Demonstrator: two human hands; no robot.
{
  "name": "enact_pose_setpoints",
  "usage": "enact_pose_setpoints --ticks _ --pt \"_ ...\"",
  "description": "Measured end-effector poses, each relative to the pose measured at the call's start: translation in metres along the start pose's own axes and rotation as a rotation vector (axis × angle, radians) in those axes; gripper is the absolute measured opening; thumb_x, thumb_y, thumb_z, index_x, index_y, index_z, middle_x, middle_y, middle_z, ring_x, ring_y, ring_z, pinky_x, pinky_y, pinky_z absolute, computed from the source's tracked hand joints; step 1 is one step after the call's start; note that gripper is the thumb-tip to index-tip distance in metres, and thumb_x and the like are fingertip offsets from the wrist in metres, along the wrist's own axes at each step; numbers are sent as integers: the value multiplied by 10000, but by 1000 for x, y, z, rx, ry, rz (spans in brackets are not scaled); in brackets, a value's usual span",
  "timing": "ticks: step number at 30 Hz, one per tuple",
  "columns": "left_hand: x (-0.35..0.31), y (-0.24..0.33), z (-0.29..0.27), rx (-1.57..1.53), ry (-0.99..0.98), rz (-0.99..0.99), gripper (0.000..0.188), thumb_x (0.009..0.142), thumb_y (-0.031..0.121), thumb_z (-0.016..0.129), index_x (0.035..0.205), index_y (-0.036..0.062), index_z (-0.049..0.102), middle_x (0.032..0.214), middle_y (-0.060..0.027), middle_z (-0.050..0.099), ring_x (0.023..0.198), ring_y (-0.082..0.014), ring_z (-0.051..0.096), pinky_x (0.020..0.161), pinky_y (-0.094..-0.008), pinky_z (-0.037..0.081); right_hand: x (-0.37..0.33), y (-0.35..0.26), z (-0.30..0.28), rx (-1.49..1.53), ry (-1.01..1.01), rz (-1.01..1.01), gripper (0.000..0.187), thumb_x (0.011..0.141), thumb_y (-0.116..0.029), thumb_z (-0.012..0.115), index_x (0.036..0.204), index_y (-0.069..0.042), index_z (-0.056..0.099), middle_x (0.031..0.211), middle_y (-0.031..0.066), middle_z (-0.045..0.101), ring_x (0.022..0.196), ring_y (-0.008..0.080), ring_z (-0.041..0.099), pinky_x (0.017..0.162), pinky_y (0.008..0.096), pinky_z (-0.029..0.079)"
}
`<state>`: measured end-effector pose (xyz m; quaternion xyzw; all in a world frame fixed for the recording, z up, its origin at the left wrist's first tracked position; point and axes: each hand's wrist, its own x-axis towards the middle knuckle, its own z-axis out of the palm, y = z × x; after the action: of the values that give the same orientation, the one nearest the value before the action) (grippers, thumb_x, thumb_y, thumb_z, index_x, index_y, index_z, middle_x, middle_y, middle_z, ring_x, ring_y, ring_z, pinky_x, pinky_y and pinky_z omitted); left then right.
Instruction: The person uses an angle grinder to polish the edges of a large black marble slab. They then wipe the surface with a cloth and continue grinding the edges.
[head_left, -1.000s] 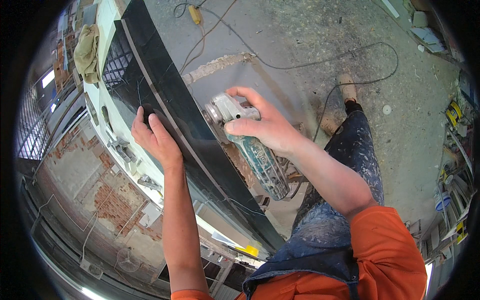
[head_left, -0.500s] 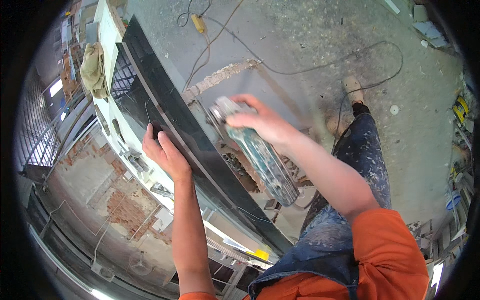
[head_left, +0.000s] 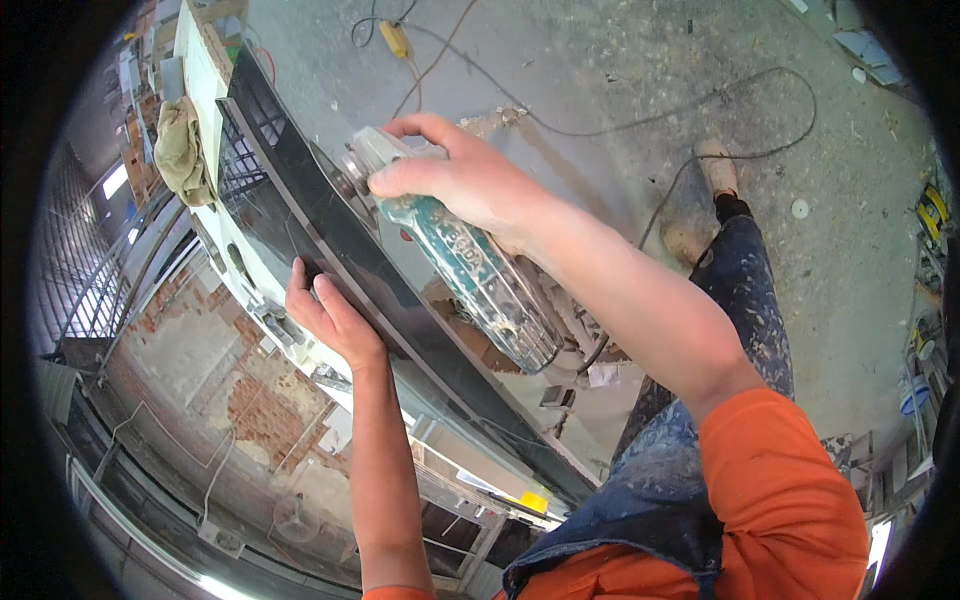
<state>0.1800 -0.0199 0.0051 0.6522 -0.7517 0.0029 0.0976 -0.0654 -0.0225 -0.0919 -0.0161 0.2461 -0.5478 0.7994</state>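
Observation:
A long, dark, glossy slab [head_left: 400,305] with a pale strip along its length runs diagonally from the upper left to the lower middle. My left hand [head_left: 338,318] lies against its polished left face, thumb and forefinger apart. A dark patch shows between those fingers; I cannot tell whether it is a reflection. My right hand [head_left: 465,180] is wrapped round the head of a worn green angle grinder [head_left: 465,265], whose body slants down to the right. The grinder's disc side faces the slab's right edge; whether it touches is unclear.
A khaki cloth [head_left: 182,155] lies on the white worktop's edge at the left, with several tools farther down. On the dusty floor a dark cable [head_left: 640,130] loops past my shoe [head_left: 718,172], and a yellow connector [head_left: 393,40] lies at the top. Rubble sits under the grinder.
My right hand has carried the angle grinder left and farther up along the slab, bringing its head to the slab's edge. My left hand has stayed nearly still.

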Motion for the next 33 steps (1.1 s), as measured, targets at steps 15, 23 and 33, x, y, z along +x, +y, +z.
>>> enact_pose_setpoints --ticks 15,23,33 --pt "-1 1 0 -15 6 -2 489 1077 269 459 1425 -70 513 1372 -223 527 1282 -330 479 1137 -441 332 -55 22 -14 -281 12 -91 728 829 -306 817 1455 -89 516 1299 97 644 1227 204 583 1066 339 437" --pt "-2 -3 2 -46 19 -9 486 1079 270 453 1427 -65 513 1377 -218 525 1284 -331 481 1142 -444 331 -69 28 -17 -302 7 -65 774 811 -334 824 1441 -16 505 1350 177 615 1271 271 575 1089 369 429" --pt "-1 -8 4 -58 23 -22 499 1072 281 451 1427 -64 515 1369 -220 525 1285 -332 476 1143 -445 331 -85 44 -20 -293 8 -48 759 824 -315 828 1467 -89 492 1336 133 589 1243 219 553 1059 356 437"
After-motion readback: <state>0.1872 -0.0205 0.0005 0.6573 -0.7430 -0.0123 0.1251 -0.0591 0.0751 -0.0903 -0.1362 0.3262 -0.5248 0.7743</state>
